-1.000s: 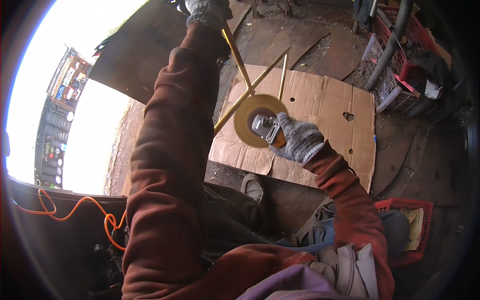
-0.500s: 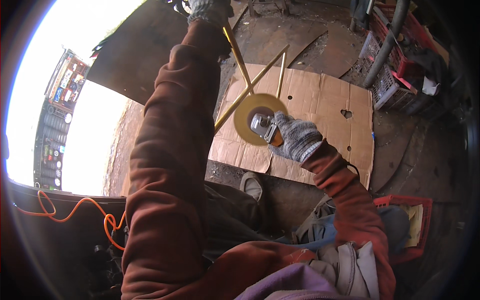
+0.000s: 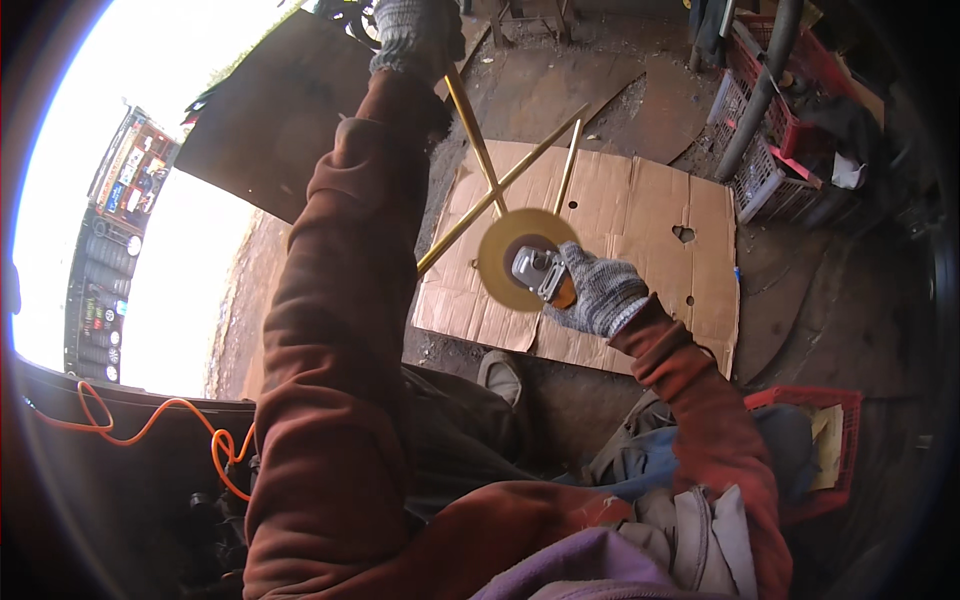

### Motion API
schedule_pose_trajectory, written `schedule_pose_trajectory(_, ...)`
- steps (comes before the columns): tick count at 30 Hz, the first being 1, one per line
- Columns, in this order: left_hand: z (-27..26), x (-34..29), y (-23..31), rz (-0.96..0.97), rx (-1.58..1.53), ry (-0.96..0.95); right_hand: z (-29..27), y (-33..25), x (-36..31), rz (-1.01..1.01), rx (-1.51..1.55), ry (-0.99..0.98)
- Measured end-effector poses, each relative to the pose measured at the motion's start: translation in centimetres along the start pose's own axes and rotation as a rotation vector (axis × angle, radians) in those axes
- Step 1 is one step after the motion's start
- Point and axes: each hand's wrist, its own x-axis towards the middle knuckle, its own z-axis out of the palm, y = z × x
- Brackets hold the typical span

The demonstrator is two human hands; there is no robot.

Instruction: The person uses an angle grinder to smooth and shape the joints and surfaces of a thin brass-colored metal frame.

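Note:
My right hand, in a grey knitted glove, is closed round an angle grinder with a silver head and orange body. A wide yellow disc with a dark middle sits at the grinder's head. Right behind the disc, several thin gold tubes cross each other as a metal frame. At the top edge my left hand, gloved too, is closed at the upper end of a gold tube; its fingertips are partly hidden. Below the frame and grinder lies a flattened cardboard sheet.
Plastic crates with mixed items and a leaning pole stand at the far right. A red crate is near my right leg. An orange cable curls at the left. A dark sheet lies far left, and my shoe is near the cardboard.
My right hand, with the grinder and its disc, has come slightly nearer and to the right along the tubes. My left hand keeps its grip; the view has shifted a little.

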Motion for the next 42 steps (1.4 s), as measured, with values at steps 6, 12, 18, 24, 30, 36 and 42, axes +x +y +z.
schedule_pose_trajectory(6,-5.0,-2.3,2.5,-0.376,-0.484,-0.275,-2.5,0.2,-5.4,0.096,0.184,0.048)
schedule_pose_trajectory(12,-7.8,-5.1,2.9,-0.214,-0.376,-0.199,-4.7,1.2,-11.9,0.154,0.713,0.324)
schedule_pose_trajectory(18,-11.6,-8.1,4.4,-0.047,-0.17,-0.026,-4.9,2.4,-16.0,0.302,1.081,0.712)
schedule_pose_trajectory(24,-12.0,-9.1,4.6,0.013,-0.164,-0.011,-3.4,6.3,-17.5,0.411,1.193,0.698)
schedule_pose_trajectory(30,-12.8,-9.4,3.9,0.024,-0.153,0.01,-0.8,3.7,-16.8,0.451,1.301,0.624)
schedule_pose_trajectory(36,-11.2,-10.1,0.2,-0.046,-0.156,0.054,-2.8,7.8,-16.9,0.479,1.068,0.609)
schedule_pose_trajectory(42,-10.0,-15.9,-10.1,-0.178,0.181,-0.043,-8.0,5.4,-18.9,0.548,1.608,0.853)
